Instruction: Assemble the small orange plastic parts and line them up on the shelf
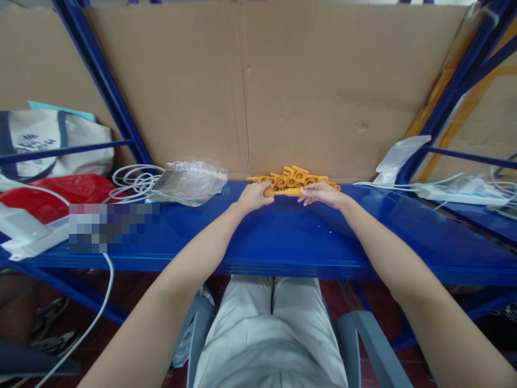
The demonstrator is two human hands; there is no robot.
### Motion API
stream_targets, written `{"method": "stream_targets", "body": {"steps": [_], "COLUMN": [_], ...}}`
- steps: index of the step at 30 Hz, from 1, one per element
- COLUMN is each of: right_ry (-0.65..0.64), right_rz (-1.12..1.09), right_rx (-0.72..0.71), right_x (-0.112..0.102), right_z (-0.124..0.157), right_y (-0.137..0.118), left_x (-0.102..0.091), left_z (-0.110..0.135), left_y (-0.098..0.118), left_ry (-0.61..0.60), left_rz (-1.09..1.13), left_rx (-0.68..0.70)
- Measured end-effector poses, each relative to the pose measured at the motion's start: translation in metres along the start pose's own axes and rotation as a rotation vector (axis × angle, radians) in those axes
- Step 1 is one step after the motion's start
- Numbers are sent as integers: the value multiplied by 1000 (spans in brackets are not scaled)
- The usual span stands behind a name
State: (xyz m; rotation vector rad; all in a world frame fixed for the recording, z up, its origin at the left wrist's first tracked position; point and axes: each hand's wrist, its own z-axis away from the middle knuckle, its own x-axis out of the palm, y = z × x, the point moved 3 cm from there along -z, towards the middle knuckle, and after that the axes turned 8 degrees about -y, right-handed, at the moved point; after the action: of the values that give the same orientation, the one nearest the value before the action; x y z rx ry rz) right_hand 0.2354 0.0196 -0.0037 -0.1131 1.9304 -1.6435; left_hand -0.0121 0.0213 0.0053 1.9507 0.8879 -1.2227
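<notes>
A pile of yellow plastic tube-shaped pieces (299, 177) lies at the back of the blue table, and several round open ends face me. In front of the pile, one long yellow plastic piece (288, 192) stretches sideways between my hands. My left hand (254, 197) is closed around its left end. At the other end, my right hand (325, 194) pinches it between thumb and fingers, with some fingers loosely spread below. The exact kind of the pieces is too small to make out, and my hands hide part of the pile.
Left on the blue table (299, 237) are a clear plastic bag (194, 183), a coiled white cable (135, 182), a red bag (89, 188) and a canvas tote (81, 145). A power strip (460, 193) with cables lies at right. Cardboard (302, 86) stands behind, between blue posts.
</notes>
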Motion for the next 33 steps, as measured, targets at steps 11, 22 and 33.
{"method": "stream_targets", "body": {"steps": [11,22,33], "right_ry": [102,77,71], "right_rz": [19,-8,-166], "right_rx": [-113,-138,51], "right_x": [7,12,16], "right_z": [-1,0,-1], "right_y": [-8,-10,-3], "left_x": [3,0,-1], "left_z": [-6,-1,1], "left_y": [-7,3,8], "left_ry": [44,59,87], "left_rz": [38,-21,-53], "left_rx": [17,-20,20]}}
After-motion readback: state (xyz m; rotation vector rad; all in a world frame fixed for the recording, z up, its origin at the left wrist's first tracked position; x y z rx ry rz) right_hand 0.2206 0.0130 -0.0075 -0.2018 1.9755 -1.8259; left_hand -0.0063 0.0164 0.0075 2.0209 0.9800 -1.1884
